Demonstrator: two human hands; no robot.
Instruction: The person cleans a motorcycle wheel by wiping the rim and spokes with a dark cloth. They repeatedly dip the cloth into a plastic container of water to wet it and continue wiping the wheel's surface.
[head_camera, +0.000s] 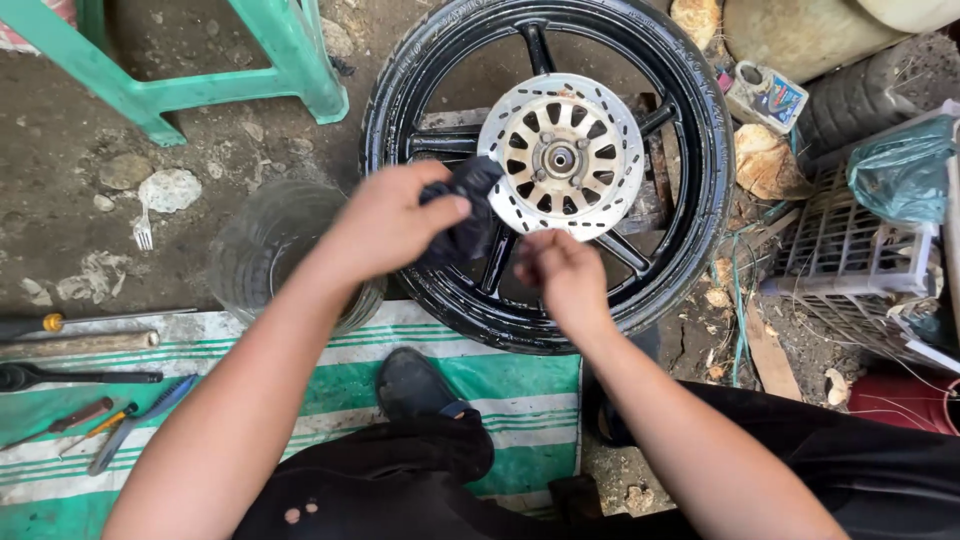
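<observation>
A black motorcycle wheel (690, 150) lies flat on the ground with its tyre on and a silver brake disc (610, 130) facing up at the hub. My left hand (385, 220) grips a dark crumpled rag (465, 215) just over the disc's near-left edge. My right hand (565, 275) is closed on the lower end of the same rag, above the spokes at the wheel's near side. Both forearms reach forward from my black-trousered knees.
A clear plastic tub (265, 250) stands left of the wheel. Screwdrivers and a brush (135, 420) lie on a green striped mat (500, 400). A green stool leg (300, 60) is at the back left. A white crate (850, 270), a bottle (765, 95) and bags crowd the right.
</observation>
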